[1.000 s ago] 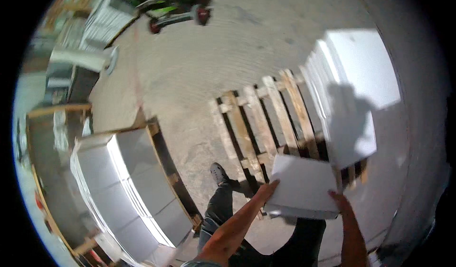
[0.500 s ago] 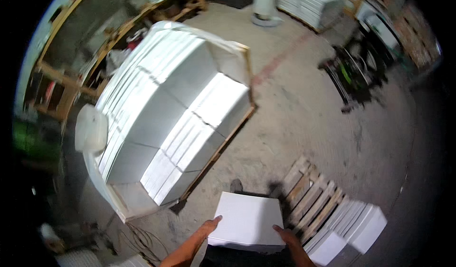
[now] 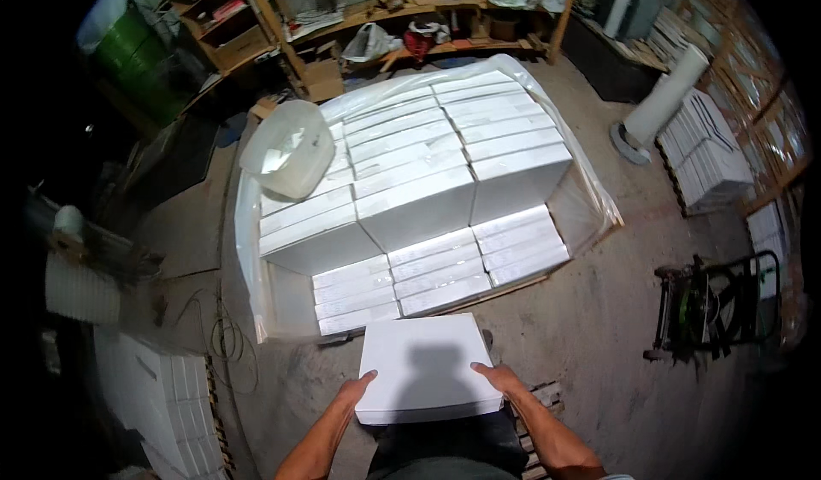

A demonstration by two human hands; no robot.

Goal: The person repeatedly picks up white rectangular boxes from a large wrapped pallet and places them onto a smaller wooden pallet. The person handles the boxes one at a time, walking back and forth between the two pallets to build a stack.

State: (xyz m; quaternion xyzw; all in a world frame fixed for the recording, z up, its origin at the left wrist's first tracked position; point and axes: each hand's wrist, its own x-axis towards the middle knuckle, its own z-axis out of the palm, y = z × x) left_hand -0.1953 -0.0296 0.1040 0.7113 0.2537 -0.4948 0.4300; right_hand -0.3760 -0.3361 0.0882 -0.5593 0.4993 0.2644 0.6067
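A flat white box is level in front of my body, gripped at its two sides. My left hand is closed on the left side, thumb on top. On the opposite side my right hand grips the same way; the fingers of both hands are hidden under the box. A shadow falls across its lid. Just beyond stands a large stack of similar white boxes, its front rows lower than the rear ones, with clear plastic wrap around it.
A translucent plastic tub rests on the stack's left corner. More white boxes stand at lower left, beside a coiled cord. To the right are a black wheeled cart and a tall white roll. Part of a wooden pallet shows behind my right arm.
My view has swung left, so the large stack now lies straight ahead. The white box has stayed in both hands. The wooden pallet at right has mostly slipped out of sight.
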